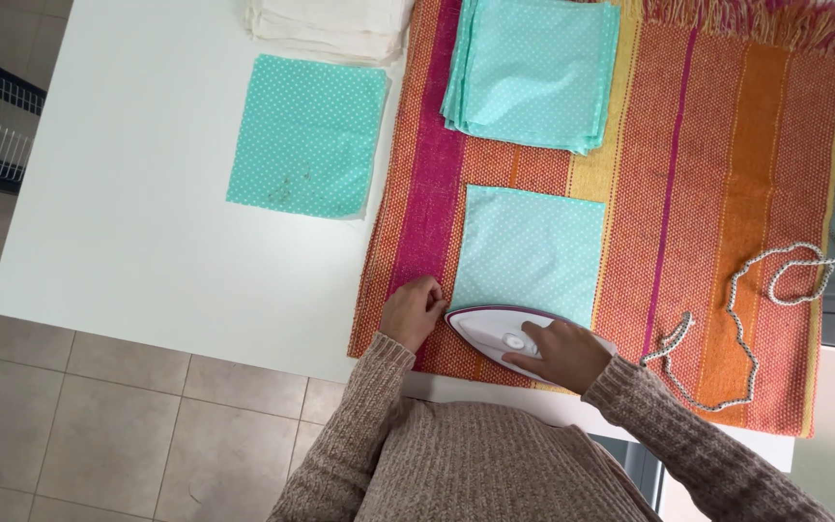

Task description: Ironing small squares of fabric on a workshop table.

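Nearest the camera are the sleeves of a beige knitted sweater, and from them the two hands reach forward onto the striped woven cloth [727, 193] that covers the right part of the white counter [147, 193]. The right hand [562, 353] is closed around the handle of a white iron [495, 331], whose tip points left and rests on the near edge of a turquoise dotted fabric square [531, 251]. The left hand [413, 311] lies just beside the near left corner of that square, fingers curled in narrowly and pressing on the striped cloth, seemingly pinching or steadying the fabric's edge; whether it actually grips the corner cannot be told.

The iron's braided cord [741, 329] loops over the orange stripes to the right. Beyond the square in hand sits a stack of turquoise squares [533, 72], neatly piled. On the bare counter to the left lies a single turquoise square [306, 135], flat and apart, and behind it a pile of folded cream cloths [331, 27].

Judging from this layout, the ironing looks to be at an early stage: one square lies set aside, one is under the iron with only its near edge covered, and the thick stack probably remains.
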